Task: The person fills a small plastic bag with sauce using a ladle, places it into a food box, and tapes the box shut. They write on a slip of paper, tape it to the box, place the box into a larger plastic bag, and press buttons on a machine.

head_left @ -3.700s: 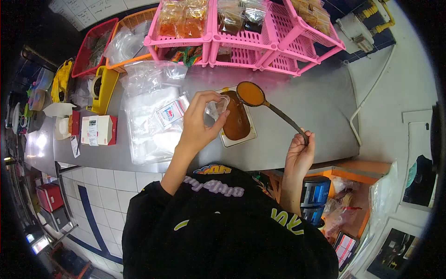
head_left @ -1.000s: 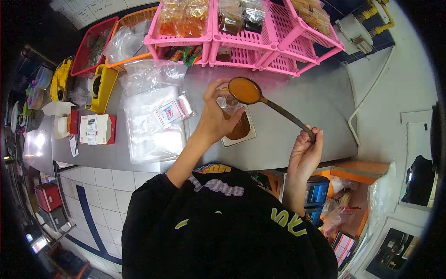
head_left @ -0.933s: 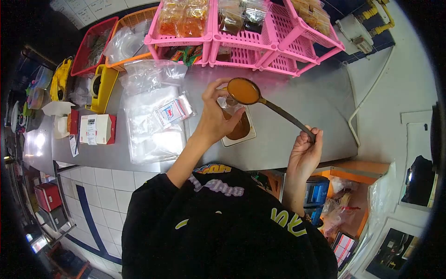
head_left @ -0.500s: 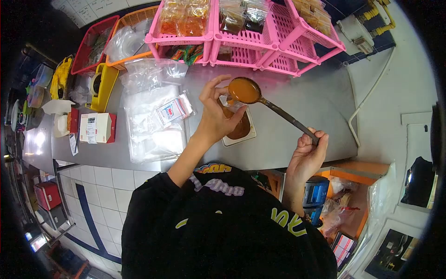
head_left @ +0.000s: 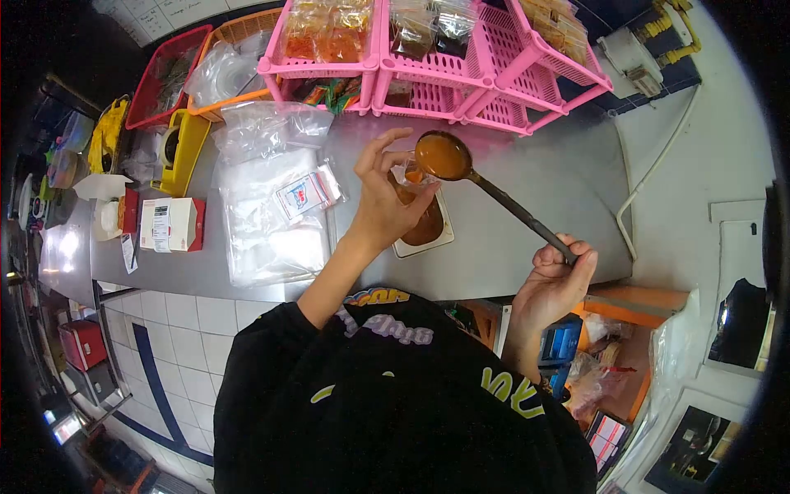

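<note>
My left hand [head_left: 383, 198] grips a small clear plastic bag [head_left: 409, 170] between thumb and fingers, its mouth spread apart. Some orange-brown sauce shows inside the bag. In my right hand [head_left: 555, 284] is the end of a long dark handle belonging to a ladle [head_left: 510, 202]. The ladle's bowl, filled with orange-brown sauce [head_left: 443, 156], is tilted beside the bag's mouth. Below both sits a rectangular container [head_left: 447, 230] of brown sauce on the metal counter, partly hidden by my left hand.
Pink stacked baskets [head_left: 432, 103] with filled sachets line the back. Left of my arm lie clear plastic bags [head_left: 276, 247], with a yellow tape dispenser [head_left: 188, 156] and a white box [head_left: 169, 226] farther left. A pale hose [head_left: 658, 177] hangs at right.
The ladle and my right hand have shifted slightly right. Sauce now shows inside the bag. My left hand has hardly moved.
</note>
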The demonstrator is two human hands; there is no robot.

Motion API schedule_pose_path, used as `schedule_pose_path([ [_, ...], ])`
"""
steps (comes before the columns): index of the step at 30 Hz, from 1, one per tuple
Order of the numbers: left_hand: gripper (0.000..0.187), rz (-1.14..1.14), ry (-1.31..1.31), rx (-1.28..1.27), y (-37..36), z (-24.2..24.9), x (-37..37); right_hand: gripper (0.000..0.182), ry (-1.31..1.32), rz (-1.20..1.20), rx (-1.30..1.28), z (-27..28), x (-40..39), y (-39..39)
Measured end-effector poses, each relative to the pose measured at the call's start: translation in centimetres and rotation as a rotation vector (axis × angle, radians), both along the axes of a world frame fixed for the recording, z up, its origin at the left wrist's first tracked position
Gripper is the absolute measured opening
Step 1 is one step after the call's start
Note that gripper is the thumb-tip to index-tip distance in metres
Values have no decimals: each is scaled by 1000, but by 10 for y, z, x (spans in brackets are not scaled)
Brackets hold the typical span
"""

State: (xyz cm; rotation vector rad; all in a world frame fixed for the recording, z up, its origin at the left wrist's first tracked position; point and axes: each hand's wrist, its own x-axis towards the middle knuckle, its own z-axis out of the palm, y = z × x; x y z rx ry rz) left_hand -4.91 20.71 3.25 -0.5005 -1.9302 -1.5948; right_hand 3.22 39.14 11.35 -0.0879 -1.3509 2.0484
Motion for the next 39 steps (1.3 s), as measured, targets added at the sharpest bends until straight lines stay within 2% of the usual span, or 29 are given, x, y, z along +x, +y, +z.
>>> schedule_pose_path([
  [4, 90, -24, 26, 70, 3, -2, -2, 28, 6, -32, 59, 3, 1, -2],
  [7, 81, -3, 51, 85, 5, -2, -3, 27, 26, -49, 106, 3, 2, -1],
  [10, 82, 17, 49, 88, 6, -2, -4, 27, 44, -95, 156, 5, 3, -4],
  [12, 92, -2, 56, 90, 6, 0, -5, 27, 59, -114, 170, 6, 5, -5],
  [25, 91, 22, 78, 99, 9, 1, -7, 27, 170, -150, 321, 2, 8, -8],
  [33, 91, 36, 51, 108, 12, 2, -7, 26, 308, -47, 478, -1, 12, -6],
  [39, 91, 22, 55, 101, 12, 3, -9, 26, 290, -65, 475, -7, 9, -4],
])
